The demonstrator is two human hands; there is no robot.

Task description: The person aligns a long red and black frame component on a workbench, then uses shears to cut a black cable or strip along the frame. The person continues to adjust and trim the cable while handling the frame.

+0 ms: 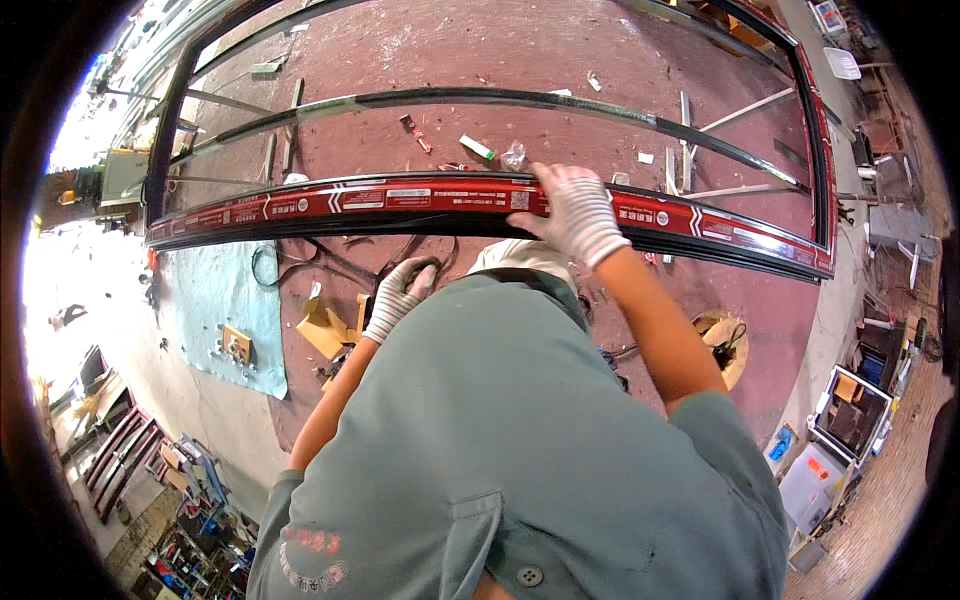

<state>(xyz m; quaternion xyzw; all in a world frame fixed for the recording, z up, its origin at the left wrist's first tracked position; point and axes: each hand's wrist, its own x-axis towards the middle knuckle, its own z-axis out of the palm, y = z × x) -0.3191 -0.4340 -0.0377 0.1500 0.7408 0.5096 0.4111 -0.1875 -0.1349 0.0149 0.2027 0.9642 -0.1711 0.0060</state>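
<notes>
1. Hands in white knit gloves work at a large dark window frame (300,207) that lies flat over a reddish floor (480,60), seen from above the person's head and green shirt (520,440).

2. The nearest rail of the frame, wrapped in red protective film (400,198), has its long axis running left to right across the view, just in front of the person's body. It bows upward only because of the lens.

3. The right hand (577,215) rests on top of this rail, right of its middle, fingers bent over the far edge and palm pressed down. It appears to grip the rail itself rather than any tool.

4. The left hand (397,297) sits lower, beneath the near edge of the rail, fingers curled inward around black cord or gasket (330,262) that loops there. Whether it truly grips the cord cannot be told.

5. The right hand is the one on the rail; the left is just below and apart from it.

6. Beyond the rail, a second dark bar (500,98) crosses the frame, with open floor between them holding small scraps and a green-and-white tube (477,147).

7. To the left lies a pale blue mat (225,300) with cardboard pieces (325,325) beside it. Along the rail both ways, the room for moving is unobstructed.
</notes>
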